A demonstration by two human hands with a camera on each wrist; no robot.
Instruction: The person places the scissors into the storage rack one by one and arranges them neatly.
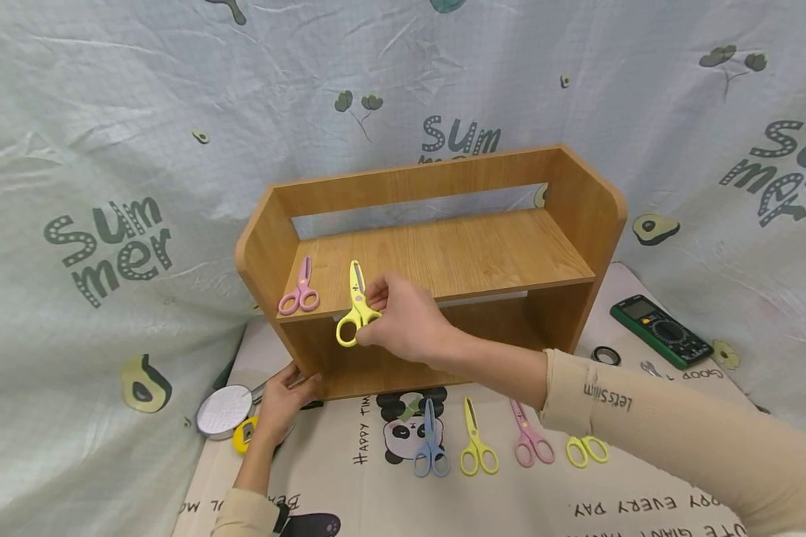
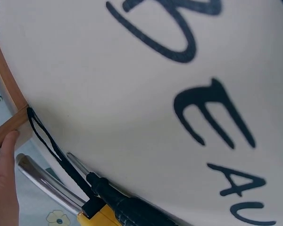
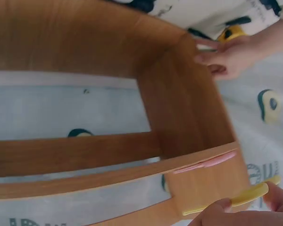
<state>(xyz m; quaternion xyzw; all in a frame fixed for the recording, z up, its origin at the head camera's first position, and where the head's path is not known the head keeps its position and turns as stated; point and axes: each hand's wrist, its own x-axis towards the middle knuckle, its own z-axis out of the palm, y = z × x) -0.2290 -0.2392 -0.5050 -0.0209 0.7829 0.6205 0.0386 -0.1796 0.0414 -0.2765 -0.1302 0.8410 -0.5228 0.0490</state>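
My right hand (image 1: 410,319) pinches yellow scissors (image 1: 357,280) by the handle, blades pointing away, at the front edge of the upper board. Beside them, pink scissors (image 1: 304,282) lie at the left end of the upper board of a wooden shelf (image 1: 470,250). In the right wrist view the yellow scissors (image 3: 250,194) appear edge-on between thumb and fingers. Down at the shelf's lower left corner, my left hand (image 1: 283,406) grips the side panel, its thumb by the front edge. The left wrist view catches only part of this hand (image 2: 4,181) at the wood.
In front of the shelf lie blue scissors (image 1: 431,447), yellow scissors (image 1: 477,447), pink scissors (image 1: 530,440) and another yellow pair (image 1: 586,450), partly under the right sleeve. A multimeter (image 1: 661,330) and black tape (image 1: 606,356) sit right. A tape measure (image 1: 244,434) and screwdriver (image 2: 132,205) lie left.
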